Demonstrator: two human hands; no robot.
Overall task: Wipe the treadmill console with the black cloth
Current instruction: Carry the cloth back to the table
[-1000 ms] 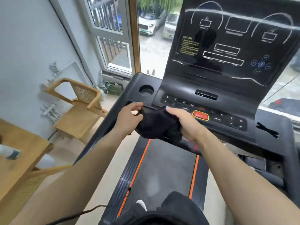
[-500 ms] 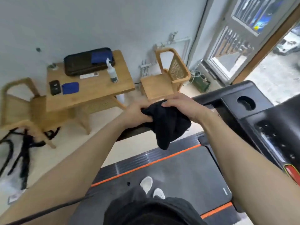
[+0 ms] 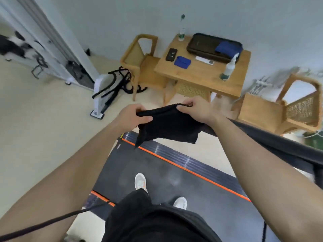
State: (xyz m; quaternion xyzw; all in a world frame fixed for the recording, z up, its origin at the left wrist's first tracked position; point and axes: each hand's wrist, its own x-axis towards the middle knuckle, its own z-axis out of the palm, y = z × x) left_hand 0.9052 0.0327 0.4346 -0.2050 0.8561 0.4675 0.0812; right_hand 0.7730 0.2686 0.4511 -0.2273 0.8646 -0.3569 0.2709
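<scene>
Both hands hold the black cloth (image 3: pixel 168 124) at chest height, above the near edge of the treadmill belt (image 3: pixel 157 180) and just beside the dark side rail (image 3: pixel 272 137), which runs off to the right. The left hand (image 3: pixel 130 117) pinches the cloth's left top corner, thumb over curled fingers; the right hand (image 3: pixel 197 110) pinches the right top corner, fingers bunched on the hem. The cloth's long axis runs hand to hand, roughly level, with the body of the fabric hanging below the fingers and one corner drooping to a point toward the belt. The console is not in this view; judging by the rail's direction it lies further right, so the right hand is probably the nearer one, though blur at the frame edge makes this uncertain. Compared with half a second ago, the view has swung further left: the cup holder and button panel have gone from the frame, and the wooden table (image 3: pixel 201 74) with its spray bottle (image 3: pixel 229 66) now sits straight ahead beyond the cloth. The cloth, bunched then, is now stretched out flat between the two hands. Coming move, as judged: turn back right and press the spread cloth to the console.
</scene>
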